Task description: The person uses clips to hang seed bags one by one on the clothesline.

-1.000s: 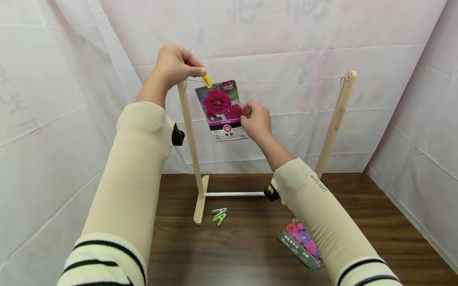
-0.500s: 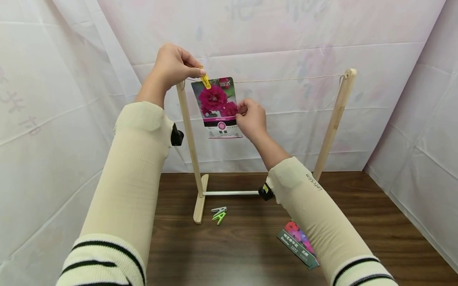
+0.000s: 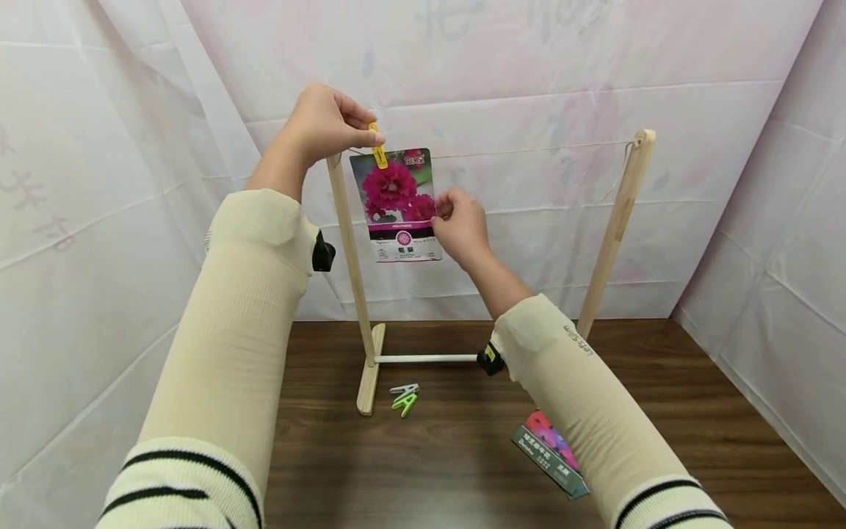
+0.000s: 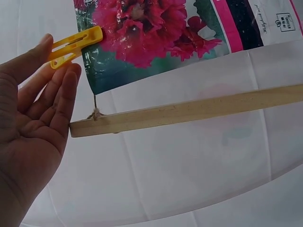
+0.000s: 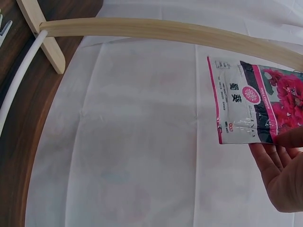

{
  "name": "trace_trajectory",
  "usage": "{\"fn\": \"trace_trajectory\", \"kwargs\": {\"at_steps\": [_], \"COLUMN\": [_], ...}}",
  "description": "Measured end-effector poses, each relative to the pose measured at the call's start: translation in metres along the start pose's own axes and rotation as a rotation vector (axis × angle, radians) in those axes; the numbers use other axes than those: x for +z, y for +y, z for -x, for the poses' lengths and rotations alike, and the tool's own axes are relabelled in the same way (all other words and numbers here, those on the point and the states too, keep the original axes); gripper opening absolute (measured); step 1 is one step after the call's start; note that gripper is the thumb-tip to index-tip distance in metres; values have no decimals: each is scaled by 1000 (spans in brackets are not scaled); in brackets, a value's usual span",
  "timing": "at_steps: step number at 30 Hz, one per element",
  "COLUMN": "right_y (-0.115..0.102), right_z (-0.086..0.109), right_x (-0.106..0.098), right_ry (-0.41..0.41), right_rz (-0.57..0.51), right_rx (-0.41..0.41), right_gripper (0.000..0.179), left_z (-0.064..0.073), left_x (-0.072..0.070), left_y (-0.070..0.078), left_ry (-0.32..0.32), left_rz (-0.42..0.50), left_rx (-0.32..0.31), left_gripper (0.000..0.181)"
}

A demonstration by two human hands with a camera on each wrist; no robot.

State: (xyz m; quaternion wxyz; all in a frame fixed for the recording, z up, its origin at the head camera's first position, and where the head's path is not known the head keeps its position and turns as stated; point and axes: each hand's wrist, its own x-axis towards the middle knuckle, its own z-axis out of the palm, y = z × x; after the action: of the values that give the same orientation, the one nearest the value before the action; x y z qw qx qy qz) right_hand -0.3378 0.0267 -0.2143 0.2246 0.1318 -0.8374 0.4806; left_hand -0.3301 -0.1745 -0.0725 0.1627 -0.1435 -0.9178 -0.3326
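My left hand pinches a yellow clothespin between thumb and fingers. In the left wrist view the clothespin's jaws lie over the top edge of a seed packet printed with magenta flowers. That packet hangs upright in front of the string, near its left end. My right hand pinches the packet's right edge, about halfway down. In the right wrist view the thumb lies on the packet's front and the other fingers are behind it.
The string runs between two wooden posts joined low down by a white rod. A grey clothespin and a green clothespin lie by the left foot. Another seed packet lies partly under my right forearm.
The packet has shifted left, along with my right hand. The yellow clothespin, at the packet's top edge before, now overlaps its upper left part. My left hand has stayed nearly in place.
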Motion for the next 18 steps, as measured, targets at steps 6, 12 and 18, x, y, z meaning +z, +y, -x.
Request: {"fn": "trace_trajectory", "kwargs": {"at_steps": [6,12,18], "right_y": [-2,-2,-2], "right_z": [1,3,4], "right_x": [-1,0,2], "right_ry": [-36,-57,-77], "right_rz": [-6,-16,-19], "right_rx": [10,24,52], "right_gripper": [16,14,13], "left_z": [2,4,8], "left_x": [-3,-4,-7], "left_y": [4,3,3], "left_ry": [-8,15,24], "left_rz": [-20,-10,26], "left_rx": [-9,-2,1], "left_gripper": [49,48,47]}}
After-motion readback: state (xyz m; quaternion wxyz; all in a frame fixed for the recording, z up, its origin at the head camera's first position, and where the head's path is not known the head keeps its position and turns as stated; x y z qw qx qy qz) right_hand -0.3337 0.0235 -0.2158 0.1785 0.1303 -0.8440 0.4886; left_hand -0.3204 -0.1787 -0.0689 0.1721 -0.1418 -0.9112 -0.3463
